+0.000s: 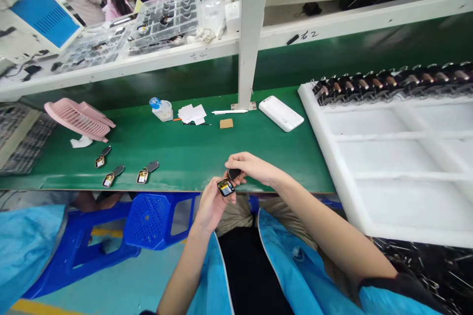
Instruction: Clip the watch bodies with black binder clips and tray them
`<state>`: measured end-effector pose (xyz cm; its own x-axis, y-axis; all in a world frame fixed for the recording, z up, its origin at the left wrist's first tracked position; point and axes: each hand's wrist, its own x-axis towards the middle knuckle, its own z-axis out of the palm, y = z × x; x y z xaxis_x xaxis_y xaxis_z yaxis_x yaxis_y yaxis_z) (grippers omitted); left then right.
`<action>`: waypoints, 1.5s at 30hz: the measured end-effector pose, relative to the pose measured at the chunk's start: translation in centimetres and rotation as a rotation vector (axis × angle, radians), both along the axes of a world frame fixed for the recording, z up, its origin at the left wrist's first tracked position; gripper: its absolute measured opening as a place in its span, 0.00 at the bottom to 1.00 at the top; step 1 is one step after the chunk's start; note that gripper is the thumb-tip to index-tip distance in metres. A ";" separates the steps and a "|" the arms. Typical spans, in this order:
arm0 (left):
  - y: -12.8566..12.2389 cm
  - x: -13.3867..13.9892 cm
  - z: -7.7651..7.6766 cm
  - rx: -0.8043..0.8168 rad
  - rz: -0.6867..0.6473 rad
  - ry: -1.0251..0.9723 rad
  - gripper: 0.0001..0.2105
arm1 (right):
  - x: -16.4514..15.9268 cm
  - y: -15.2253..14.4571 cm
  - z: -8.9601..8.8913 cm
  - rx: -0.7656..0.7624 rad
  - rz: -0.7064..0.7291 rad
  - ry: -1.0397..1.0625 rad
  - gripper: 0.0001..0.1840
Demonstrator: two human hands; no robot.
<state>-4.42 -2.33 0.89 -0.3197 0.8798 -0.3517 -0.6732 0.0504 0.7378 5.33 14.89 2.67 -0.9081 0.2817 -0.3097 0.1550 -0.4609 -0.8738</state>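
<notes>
Just over the table's front edge, my left hand (210, 203) grips an opened smartwatch (225, 187) by its case, with the inner parts facing up. My right hand (254, 167) pinches the black flap-like screen (233, 173) that stands off the case's upper side. Its fingertips are partly hidden behind that piece. On the green table (185, 152) to the left lie three similar opened watches: a far one (99, 161), a near one (108, 179) and a right one (142, 175), each with its dark cover folded out.
Along the back stand a pink fan (79, 117), a blue-capped bottle (161, 109), white paper slips (192, 113), a tan block (226, 123) and a white power bank (281, 113). A white divided tray (391, 157) with watches borders the right. A blue stool (148, 221) is at left.
</notes>
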 end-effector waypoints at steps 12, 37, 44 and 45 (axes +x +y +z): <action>-0.4 0.2 0.3 0.061 -0.058 -0.238 0.25 | 2.2 -0.5 -0.5 -0.081 0.071 0.138 0.28; -1.6 -1.0 0.2 0.080 -0.307 0.250 0.17 | 8.2 -0.7 4.4 0.675 0.264 0.071 0.15; -2.1 -1.0 0.9 0.091 -0.277 0.376 0.17 | 9.0 -1.7 3.8 0.784 0.194 0.205 0.13; -2.2 -1.0 1.0 0.096 -0.271 0.380 0.17 | 9.0 -1.8 3.8 0.782 0.188 0.214 0.13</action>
